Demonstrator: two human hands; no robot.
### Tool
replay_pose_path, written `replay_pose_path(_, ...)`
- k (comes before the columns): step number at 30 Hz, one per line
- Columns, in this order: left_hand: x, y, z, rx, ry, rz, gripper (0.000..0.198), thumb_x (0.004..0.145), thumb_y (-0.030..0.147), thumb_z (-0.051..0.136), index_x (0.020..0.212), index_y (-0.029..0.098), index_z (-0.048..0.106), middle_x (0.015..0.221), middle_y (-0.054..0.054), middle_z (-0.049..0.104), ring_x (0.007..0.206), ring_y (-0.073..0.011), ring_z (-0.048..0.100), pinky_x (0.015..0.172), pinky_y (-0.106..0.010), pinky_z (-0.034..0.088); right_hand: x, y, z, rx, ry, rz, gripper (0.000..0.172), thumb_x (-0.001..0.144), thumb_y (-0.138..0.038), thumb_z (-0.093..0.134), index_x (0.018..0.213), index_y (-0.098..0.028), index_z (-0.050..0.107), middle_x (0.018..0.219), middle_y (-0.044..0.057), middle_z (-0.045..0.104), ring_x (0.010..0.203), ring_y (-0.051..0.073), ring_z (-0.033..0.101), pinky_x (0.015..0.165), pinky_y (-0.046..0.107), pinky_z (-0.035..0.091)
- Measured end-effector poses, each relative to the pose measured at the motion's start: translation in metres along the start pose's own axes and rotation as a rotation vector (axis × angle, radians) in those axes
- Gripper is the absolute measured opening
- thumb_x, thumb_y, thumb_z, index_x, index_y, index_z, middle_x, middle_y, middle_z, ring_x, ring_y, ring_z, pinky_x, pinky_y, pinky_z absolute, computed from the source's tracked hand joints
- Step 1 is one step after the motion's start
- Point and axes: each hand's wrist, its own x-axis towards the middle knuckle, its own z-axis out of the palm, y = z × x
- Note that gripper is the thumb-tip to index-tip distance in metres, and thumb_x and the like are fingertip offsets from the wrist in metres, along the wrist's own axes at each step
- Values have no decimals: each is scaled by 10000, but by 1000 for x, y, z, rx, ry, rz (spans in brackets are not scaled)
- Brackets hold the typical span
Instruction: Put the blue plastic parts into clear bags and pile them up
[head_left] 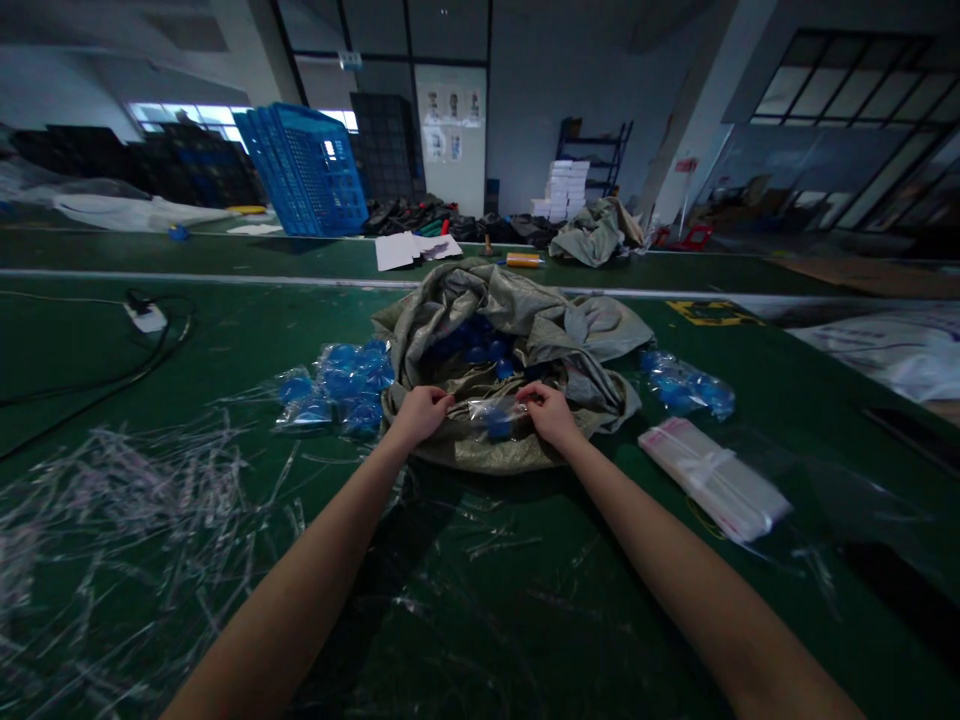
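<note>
Gaping, the sack (517, 300) holds blue balls (477, 354) (hands (421, 414) (553, 414) apart, grip unclear, flanking a bagged one (496, 423))

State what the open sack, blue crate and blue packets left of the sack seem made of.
Open sack: probably woven plastic, dull with slight sheen, judging by its crinkled folds.
Blue crate: likely moulded plastic, fairly smooth, given its regular perforated walls.
Blue packets: glossy clear film, probably plastic, from bright glints; contents' material unclear.
</note>
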Motion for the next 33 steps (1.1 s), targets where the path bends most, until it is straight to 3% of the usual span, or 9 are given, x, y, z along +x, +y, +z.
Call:
replay_pose_path(4,-5,10,2,-156,-230,-219,445,740,553,611,737,121,715,457,31,457,411,-94,353,437,-249,227,0,-2,1,-4,-6,-8,187,670,-185,502,760,-187,665,758,15,654,715,171,605,685,292,484)
replay_pose_path(9,-11,10,6,-280,-349,-272,518,590,623,714,725,124,695,467,53,407,397,-65,299,408,-237,173,-2,-7,0,2,-15,6,187,662,-168,509,748,-182,674,750,11,654,705,164,596,698,294,482)
replay_pose_path(14,-13,8,9,-309,-360,-262,551,562,638,725,766,127,709,453,53,417,390,-60,282,406,-234,159,-3,-13,-1,80,-46,76,169,708,-231,531,801,-188,665,786,19,659,669,159,619,656,308,523)
replay_pose_path(19,-15,9,10,-301,-367,-255,534,582,617,722,793,126,717,464,47,463,384,-63,310,405,-234,166,-7,-24,-6,211,-67,173,261,755,-379,595,953,-210,602,854,22,647,662,152,645,612,307,551)
replay_pose_path(23,-14,8,10,-297,-369,-241,533,580,617,722,789,127,720,470,49,460,396,-70,326,411,-236,190,-13,-31,-12,266,-103,195,461,613,-279,761,1020,-205,559,929,22,630,712,146,639,675,327,565)
replay_pose_path(28,-14,4,12,-267,-387,-217,506,620,609,697,785,132,726,454,50,454,401,-72,317,418,-239,186,-20,-30,-16,220,-143,204,539,588,-232,767,1077,-210,540,962,15,608,688,131,630,647,313,554)
replay_pose_path(33,-10,-2,27,-59,-254,-122,337,707,466,675,705,134,732,499,22,529,463,-88,400,461,-238,245,-23,-20,-12,95,-170,221,546,579,-201,770,1078,-195,550,948,22,622,612,101,593,586,277,535)
